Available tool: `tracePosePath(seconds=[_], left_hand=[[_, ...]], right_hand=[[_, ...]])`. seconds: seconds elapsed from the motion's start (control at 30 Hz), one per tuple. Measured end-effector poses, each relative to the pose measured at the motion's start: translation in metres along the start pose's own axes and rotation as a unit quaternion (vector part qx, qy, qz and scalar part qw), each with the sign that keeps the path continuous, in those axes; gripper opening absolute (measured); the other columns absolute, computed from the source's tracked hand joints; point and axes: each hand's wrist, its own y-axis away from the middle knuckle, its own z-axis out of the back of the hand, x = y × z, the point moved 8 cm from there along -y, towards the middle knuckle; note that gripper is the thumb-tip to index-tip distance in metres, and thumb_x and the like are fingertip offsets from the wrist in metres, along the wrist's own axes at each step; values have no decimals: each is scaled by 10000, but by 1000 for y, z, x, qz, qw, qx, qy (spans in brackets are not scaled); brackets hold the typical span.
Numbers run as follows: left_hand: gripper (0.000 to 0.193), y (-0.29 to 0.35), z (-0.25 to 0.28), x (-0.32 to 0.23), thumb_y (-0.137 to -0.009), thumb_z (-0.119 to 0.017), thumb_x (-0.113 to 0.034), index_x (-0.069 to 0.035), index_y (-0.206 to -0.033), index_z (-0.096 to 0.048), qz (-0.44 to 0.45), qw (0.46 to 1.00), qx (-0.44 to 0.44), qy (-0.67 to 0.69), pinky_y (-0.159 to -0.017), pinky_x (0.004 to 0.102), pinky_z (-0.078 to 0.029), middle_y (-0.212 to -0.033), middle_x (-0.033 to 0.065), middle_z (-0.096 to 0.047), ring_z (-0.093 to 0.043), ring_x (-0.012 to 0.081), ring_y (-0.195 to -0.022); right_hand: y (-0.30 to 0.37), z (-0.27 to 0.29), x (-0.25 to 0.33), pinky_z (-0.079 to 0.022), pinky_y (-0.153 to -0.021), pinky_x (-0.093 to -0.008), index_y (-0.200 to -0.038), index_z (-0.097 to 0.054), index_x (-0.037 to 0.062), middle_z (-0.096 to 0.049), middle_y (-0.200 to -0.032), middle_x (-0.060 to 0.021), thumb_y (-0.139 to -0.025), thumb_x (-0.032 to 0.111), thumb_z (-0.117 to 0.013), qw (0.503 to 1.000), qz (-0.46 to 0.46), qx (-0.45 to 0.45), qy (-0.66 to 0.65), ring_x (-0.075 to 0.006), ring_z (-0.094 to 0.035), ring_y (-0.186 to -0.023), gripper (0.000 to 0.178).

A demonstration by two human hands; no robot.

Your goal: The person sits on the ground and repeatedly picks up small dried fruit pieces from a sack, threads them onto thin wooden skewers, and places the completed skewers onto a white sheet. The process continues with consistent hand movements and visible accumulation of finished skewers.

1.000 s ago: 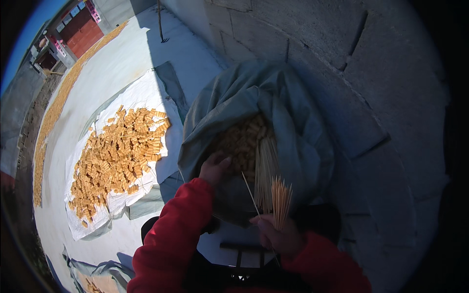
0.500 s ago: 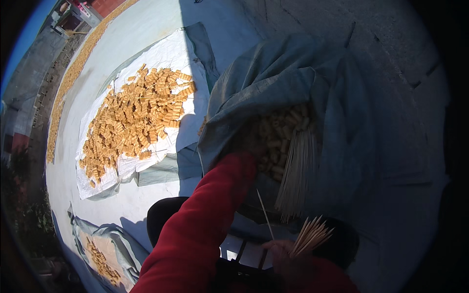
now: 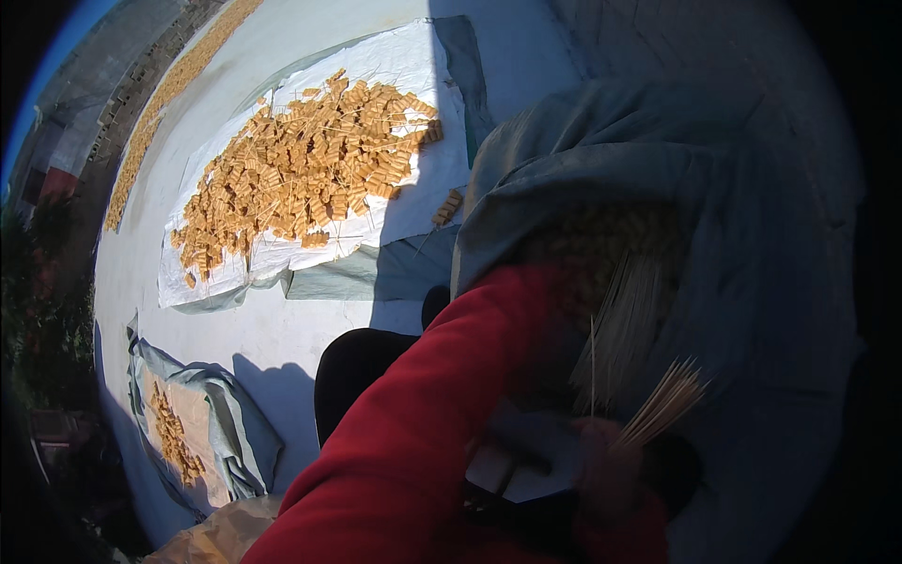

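Note:
My left hand (image 3: 570,280) is inside the mouth of a grey-green woven sack (image 3: 648,122); shade and motion blur hide its fingers. Around it lie short ridged brown pieces (image 3: 634,226), dim in the sack's shadow. A loose sheaf of long thin sticks (image 3: 620,329) rests over the sack's near side. Closer to me, my right hand (image 3: 606,465) is closed round a bundle of pointed wooden skewers (image 3: 665,402), their tips fanning up to the right. One single skewer (image 3: 593,362) stands upright from the same hand, apart from the others.
To the left, a white sheet (image 3: 413,226) bears a sunlit heap of ridged brown pieces (image 3: 301,169) with sticks among them. One skewered piece (image 3: 447,208) lies at its shaded edge. A smaller cloth (image 3: 254,423) with more pieces is at lower left. My dark-clad knee (image 3: 362,371) stands beside the sack.
The view has shifted, so the heap and sack sit differently in it. My left arm still reaches into the sack. The right hand keeps its bundle, and the single skewer now stands more upright.

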Motion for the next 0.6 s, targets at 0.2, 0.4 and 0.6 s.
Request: tracePosePath(seconds=[0.2,0.4,0.6], left_hand=[[360,-18,-2,54,-891,-443,-145,-106,-1248,-424,-14,986,10,163,-837,362,-441,-1184,111,-493,-498,251,-1013],[415,-3,41,-56,-816,-535,52,-61,-1197,-417,203,628,91,746,-659,266,-491,-1032,121,-551,-567,188,-815],[381,67,129,-176,-844,-563,-75,-46,-1199,-430,185,731,280,594,-482,229,-449,-940,104,-581,-555,140,-639]], right_hand=[[0,2,15,-384,-500,-209,-1030,-601,19,-498,-606,-1,-927,256,-500,998,-3,64,-7,-63,-464,-529,277],[5,14,16,-354,-481,-197,-1031,-593,-4,-477,-595,25,-932,194,-486,995,32,9,-98,-45,-438,-509,246],[6,32,29,-333,-458,-188,-1041,-594,9,-451,-583,45,-912,181,-516,989,55,-68,-117,-32,-406,-484,229]])
